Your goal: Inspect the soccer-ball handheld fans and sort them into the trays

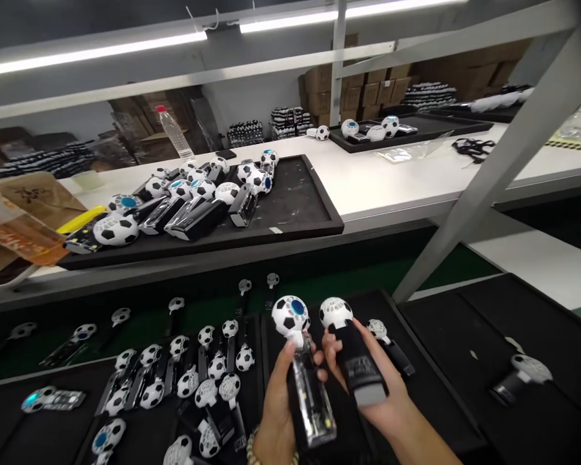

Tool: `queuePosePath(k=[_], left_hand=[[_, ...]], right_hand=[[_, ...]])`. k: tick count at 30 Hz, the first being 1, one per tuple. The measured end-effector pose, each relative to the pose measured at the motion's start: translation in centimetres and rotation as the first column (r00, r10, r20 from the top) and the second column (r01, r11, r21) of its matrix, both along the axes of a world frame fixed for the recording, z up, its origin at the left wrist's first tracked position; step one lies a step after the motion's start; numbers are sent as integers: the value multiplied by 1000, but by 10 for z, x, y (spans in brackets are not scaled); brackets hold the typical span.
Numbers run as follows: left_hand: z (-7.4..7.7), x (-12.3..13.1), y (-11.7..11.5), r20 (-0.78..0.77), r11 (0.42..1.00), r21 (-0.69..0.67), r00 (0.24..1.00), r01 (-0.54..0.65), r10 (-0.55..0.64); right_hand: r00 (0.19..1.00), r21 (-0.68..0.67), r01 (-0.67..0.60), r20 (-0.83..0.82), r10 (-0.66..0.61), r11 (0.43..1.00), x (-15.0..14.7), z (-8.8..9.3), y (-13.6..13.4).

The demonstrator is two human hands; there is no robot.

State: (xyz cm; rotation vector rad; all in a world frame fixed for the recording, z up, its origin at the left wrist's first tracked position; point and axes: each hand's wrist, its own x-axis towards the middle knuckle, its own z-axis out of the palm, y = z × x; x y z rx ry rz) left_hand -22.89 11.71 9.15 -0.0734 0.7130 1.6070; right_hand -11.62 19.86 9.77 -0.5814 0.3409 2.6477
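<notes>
Nearest the camera, the left hand [279, 407] grips a clear-bodied handheld fan with a soccer-ball head [308, 394], the right hand [368, 403] a black-handled white-grilled fan [361, 365], just apart over a black tray [419, 413], seemingly mid-comparison, next calling for a set-down.

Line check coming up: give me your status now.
Left hand gripping clear soccer-ball fan. Right hand gripping black soccer-ball fan. More fans on black trays below.
</notes>
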Motion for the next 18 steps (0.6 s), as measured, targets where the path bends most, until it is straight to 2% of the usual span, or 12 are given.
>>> queuePosePath(k=[2, 7, 9, 11, 13, 15, 16, 18], left_hand=[[4, 1, 1, -28, 987, -153, 998, -54, 50], [9, 0, 0, -57, 971, -218, 995, -93, 83], [9, 0, -1, -123, 960, -239, 986, -143, 117], [10, 1, -2, -191, 953, -245, 972, -181, 135], [13, 3, -1, -238, 956, -237, 965, -171, 114], [15, 5, 1, -287, 967, -214, 955, -139, 74], [14, 5, 3, -314, 968, -212, 948, -132, 61], [5, 4, 5, -362, 959, -240, 931, -152, 57]], right_hand=[[996, -98, 41, 83, -33, 994, -3, -8, -1], [993, 24, 36, 108, -38, 999, -6, -38, -1], [992, 9, 50, 112, -51, 999, -7, -37, -2], [991, -55, 46, 129, -38, 997, -8, -28, -2], [991, -53, 2, 135, 5, 999, -8, -19, -2], [985, 108, -57, 166, 39, 992, -5, -20, -1], [973, 254, -105, 226, 47, 961, -1, -27, 1], [906, 514, -281, 421, 46, 811, 9, -51, 10]])
